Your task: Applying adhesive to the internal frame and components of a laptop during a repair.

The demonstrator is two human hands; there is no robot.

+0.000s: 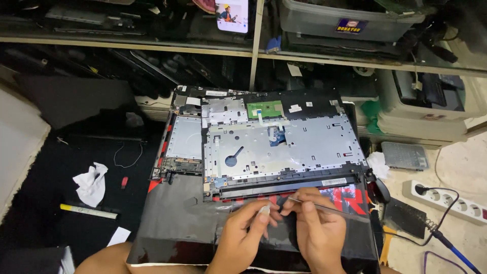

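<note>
Working at the near edge of an opened laptop shell [276, 139], the person is bringing both hands together at about 6 o'clock of the frame. The left hand [242, 238] is pinching a small pale piece [264, 208] between thumb and forefinger, its fingers closed tightly on it. The right hand [318, 231] is curling around thin metal tweezers [324, 206], whose tip is pointing toward 9 o'clock, just beside the pale piece. Judging by the shell, the strip-down is looking far along: the bare silver plate is showing, with only a green board [265, 107] at 12 o'clock and a small board at its lower left remaining. Fine work on the pale piece seems unfinished. A crumpled tissue [92, 182] and a yellow marker [88, 211] are lying at 9 o'clock, a power strip [451, 202] at 3 o'clock.
</note>
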